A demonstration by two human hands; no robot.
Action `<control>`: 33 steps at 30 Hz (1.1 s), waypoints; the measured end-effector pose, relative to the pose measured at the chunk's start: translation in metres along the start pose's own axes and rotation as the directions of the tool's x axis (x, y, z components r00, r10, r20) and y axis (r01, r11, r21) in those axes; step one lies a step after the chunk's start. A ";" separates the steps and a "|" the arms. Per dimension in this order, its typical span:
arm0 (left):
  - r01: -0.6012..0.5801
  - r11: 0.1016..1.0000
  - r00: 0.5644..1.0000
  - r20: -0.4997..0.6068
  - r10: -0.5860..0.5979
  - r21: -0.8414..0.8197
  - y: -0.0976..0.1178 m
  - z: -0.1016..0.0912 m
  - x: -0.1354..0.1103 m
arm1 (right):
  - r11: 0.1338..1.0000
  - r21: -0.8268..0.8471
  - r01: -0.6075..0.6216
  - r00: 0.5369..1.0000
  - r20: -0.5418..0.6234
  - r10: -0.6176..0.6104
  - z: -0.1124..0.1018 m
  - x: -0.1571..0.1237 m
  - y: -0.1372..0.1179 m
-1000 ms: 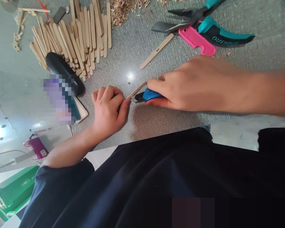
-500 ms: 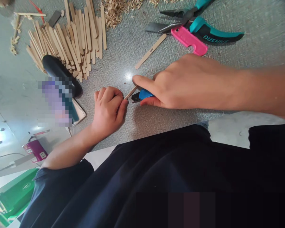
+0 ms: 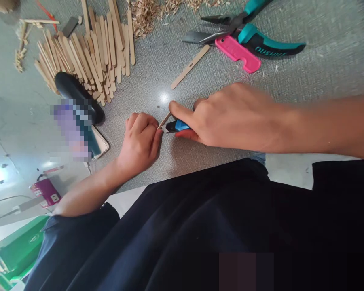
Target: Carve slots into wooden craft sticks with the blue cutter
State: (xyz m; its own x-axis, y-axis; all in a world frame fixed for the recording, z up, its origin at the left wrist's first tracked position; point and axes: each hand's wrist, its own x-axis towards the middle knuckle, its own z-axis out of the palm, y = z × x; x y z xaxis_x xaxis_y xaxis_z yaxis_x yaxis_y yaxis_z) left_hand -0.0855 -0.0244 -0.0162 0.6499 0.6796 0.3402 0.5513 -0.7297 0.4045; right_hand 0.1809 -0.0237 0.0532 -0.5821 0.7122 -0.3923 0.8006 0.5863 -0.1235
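Wooden stick [image 3: 166, 120] sits between the two hands, over the grey tabletop [image 3: 147, 83], near the person's edge. Left hand [image 3: 142, 137]: fingers curled in, thumb clamped on the stick's near end. Right hand [image 3: 214, 117]: fingers wrapped round a blue cutter [image 3: 182, 125], forefinger extended to the stick's far end.

Main risk: cut to the left thumb. Cutter's nose points right at it, just beside the grip, so one slip along the grain could carry the blade into skin. Blade edge is tiny and partly hidden; can't tell if it's touching wood. Stick looks thin: too much push could snap it or split it. Little of it is gripped, so it could also twist if the pinch loosens. Right forefinger is exposed too, should the blade skid outward.
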 end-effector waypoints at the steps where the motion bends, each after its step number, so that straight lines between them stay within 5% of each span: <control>1: -0.002 1.000 1.000 0.000 0.002 0.002 0.000 0.000 0.000 | 1.000 0.018 -0.012 1.000 0.003 0.012 0.000 0.000 -0.002; 14: -0.008 1.000 0.999 -0.032 0.008 -0.007 0.003 0.000 0.002 | 0.997 -0.041 -0.060 0.990 0.124 0.065 -0.001 0.000 -0.016; 33: 0.107 0.991 0.994 -0.020 -0.106 0.077 0.011 -0.003 -0.005 | 0.997 0.077 -0.003 0.998 -0.057 0.007 0.008 0.012 -0.009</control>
State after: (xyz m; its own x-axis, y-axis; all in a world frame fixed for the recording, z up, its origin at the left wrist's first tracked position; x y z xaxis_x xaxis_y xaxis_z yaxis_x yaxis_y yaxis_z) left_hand -0.0840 -0.0352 -0.0112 0.5769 0.7546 0.3126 0.6565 -0.6561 0.3723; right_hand 0.1678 -0.0242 0.0423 -0.5835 0.7374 -0.3401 0.8108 0.5528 -0.1924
